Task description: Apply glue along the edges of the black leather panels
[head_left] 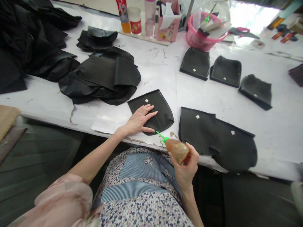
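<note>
My left hand (140, 119) lies flat with fingers spread on a black rounded leather piece (159, 107) that has a small white tag, at the front edge of the white table (272, 132). My right hand (184, 165) is wrapped round a squeeze bottle of amber glue (178, 149). Its green nozzle (161, 136) points at the lower edge of that leather piece, close to my left thumb.
Two overlapping black pieces (213, 135) lie to the right. Three more (226, 72) sit farther back. Piles of black material (104, 77) fill the left side. At the back stand bottles (134, 20), a pink tissue box (168, 26) and a pink basket (203, 36) with tools.
</note>
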Motion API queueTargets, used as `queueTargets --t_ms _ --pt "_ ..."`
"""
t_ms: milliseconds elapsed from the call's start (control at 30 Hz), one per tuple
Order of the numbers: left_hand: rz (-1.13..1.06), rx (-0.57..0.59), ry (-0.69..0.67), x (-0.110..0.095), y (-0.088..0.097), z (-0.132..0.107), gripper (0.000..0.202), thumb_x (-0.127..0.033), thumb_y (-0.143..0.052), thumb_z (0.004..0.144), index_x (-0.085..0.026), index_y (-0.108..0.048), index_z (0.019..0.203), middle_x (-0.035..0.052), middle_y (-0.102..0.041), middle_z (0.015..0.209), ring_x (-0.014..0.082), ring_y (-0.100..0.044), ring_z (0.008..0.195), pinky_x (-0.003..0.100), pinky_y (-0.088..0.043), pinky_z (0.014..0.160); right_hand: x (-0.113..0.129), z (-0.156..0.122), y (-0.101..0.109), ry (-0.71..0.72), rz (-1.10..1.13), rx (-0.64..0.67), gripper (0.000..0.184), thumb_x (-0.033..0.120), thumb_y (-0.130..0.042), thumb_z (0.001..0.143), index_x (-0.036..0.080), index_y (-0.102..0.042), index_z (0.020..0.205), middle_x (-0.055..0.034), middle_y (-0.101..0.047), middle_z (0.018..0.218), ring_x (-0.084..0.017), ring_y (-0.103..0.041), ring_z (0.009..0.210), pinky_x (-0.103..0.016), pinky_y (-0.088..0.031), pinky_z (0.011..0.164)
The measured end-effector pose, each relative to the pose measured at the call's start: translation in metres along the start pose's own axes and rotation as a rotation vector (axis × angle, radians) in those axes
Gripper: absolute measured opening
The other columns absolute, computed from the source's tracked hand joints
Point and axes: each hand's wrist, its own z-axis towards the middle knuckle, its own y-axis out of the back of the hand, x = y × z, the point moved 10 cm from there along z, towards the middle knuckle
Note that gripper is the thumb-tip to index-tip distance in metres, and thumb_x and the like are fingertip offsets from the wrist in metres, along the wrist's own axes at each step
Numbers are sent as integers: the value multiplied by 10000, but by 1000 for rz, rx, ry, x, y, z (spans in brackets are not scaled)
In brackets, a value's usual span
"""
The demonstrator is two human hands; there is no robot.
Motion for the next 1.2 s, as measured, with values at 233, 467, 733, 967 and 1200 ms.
queueTargets --t_ms 233,467,733,967,1200 --pt "34 -10 51 1 -3 1 789 -591 -630 849 -189 -402 1489 158 -293 1594 298 -189 1502 491 -149 1233 -1 0 3 16 13 -26 710 367 -844 717 224 -505 1325 -117 -577 1237 -282 -612 1085 -469 -535 924" --pt "59 -9 51 -1 -3 1 772 -590 -606 868 -181 -401 1490 156 -292 1593 292 -189 1502 472 -146 1234 2 -7 -7 44 -13 36 705 396 -834 722 206 -501 1315 -136 -579 1254 -287 -618 1094 -465 -544 924" --pt "57 -13 72 0 -4 2 724 -559 -579 896 -191 -397 1492 147 -293 1596 277 -182 1506 470 -141 1236 11 -11 -11 123 -17 42 695 395 -824 738 212 -499 1324 -130 -590 1232 -284 -628 1084 -462 -553 914" --pt "92 -22 65 -2 -3 2 686 -559 -523 929 -179 -407 1488 153 -301 1590 277 -191 1502 454 -141 1236 27 -1 -17 205 -13 3 647 378 -809 770 212 -506 1317 -106 -599 1153 -266 -640 1052 -438 -551 896" --pt "79 -23 70 -2 -3 2 658 -544 -503 944 -192 -402 1491 146 -299 1592 269 -180 1506 466 -148 1234 36 4 -17 217 -12 61 658 375 -807 772 220 -488 1326 -94 -603 1131 -255 -643 1031 -401 -563 865"
